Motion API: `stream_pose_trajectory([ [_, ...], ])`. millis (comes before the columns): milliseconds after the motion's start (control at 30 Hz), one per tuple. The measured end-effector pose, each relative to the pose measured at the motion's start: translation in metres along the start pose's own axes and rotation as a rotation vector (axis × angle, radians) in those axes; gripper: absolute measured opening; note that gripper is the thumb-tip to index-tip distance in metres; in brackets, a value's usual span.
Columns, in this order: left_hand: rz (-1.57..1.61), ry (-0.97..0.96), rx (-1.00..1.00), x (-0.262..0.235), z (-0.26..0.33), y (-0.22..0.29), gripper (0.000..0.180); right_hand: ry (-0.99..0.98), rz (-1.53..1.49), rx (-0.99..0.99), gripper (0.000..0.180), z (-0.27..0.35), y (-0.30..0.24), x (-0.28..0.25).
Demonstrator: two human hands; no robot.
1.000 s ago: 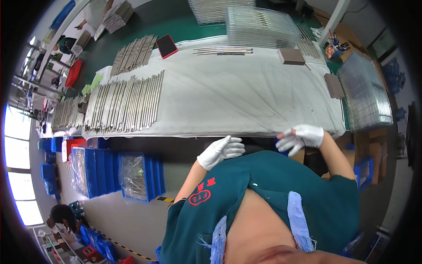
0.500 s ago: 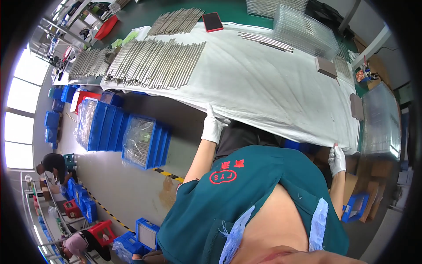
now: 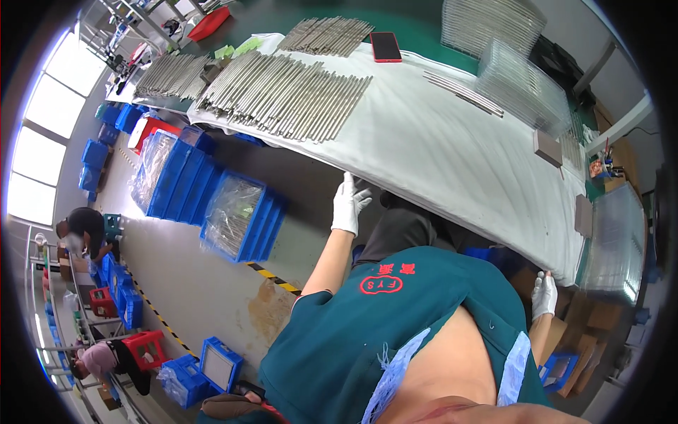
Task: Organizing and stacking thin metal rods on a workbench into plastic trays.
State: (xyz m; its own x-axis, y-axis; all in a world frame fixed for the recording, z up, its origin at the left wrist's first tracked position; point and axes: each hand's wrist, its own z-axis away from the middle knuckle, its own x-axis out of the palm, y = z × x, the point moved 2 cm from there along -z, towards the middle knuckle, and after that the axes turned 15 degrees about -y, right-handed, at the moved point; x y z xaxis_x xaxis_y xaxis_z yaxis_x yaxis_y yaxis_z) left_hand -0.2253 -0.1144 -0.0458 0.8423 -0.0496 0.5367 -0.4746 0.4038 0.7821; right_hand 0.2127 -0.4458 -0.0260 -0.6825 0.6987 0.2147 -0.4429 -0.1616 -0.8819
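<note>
The white cloth (image 3: 452, 148) is spread over the green table (image 3: 413, 25). By its front edge the left hand (image 3: 347, 206) is held, fingers apart; whether contact is made cannot be told. The right hand (image 3: 544, 295) is placed at the near right corner, fingers curled together; whether cloth is pinched cannot be told. The edge is best drawn gently and evenly, so that creases are smoothed and the rods (image 3: 282, 95) are not dragged
</note>
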Motion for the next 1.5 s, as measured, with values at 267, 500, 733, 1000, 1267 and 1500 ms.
stream_pose_trajectory([
  [267, -0.432, -0.026, 0.106, 0.0, -0.001, 0.024, 0.03, 0.137, 0.112, 0.01, 0.018, 0.0, -0.002, -0.021],
  [500, -0.477, -0.14, 0.048, -0.021, -0.008, 0.02, 0.025, -0.14, 0.577, 0.541, 0.036, 0.014, -0.037, 0.014],
  [733, -0.619, 0.246, 0.539, -0.051, -0.005, 0.106, 0.024, -0.887, 0.546, -0.034, 0.053, 0.01, -0.115, 0.136],
  [1000, -1.937, 0.307, 0.739, 0.032, -0.108, 0.177, 0.033, -0.913, 0.78, -0.363, 0.025, -0.073, -0.1, 0.332],
  [1267, -2.074, 0.488, 0.363, 0.035, -0.145, 0.175, 0.061, -0.753, 0.593, -0.401, 0.023, -0.118, -0.057, 0.345],
  [1500, -1.978, 0.444, 0.479, 0.053, -0.131, 0.13, 0.082, -0.755, 0.571, -0.386, 0.023, -0.123, -0.056, 0.345],
])
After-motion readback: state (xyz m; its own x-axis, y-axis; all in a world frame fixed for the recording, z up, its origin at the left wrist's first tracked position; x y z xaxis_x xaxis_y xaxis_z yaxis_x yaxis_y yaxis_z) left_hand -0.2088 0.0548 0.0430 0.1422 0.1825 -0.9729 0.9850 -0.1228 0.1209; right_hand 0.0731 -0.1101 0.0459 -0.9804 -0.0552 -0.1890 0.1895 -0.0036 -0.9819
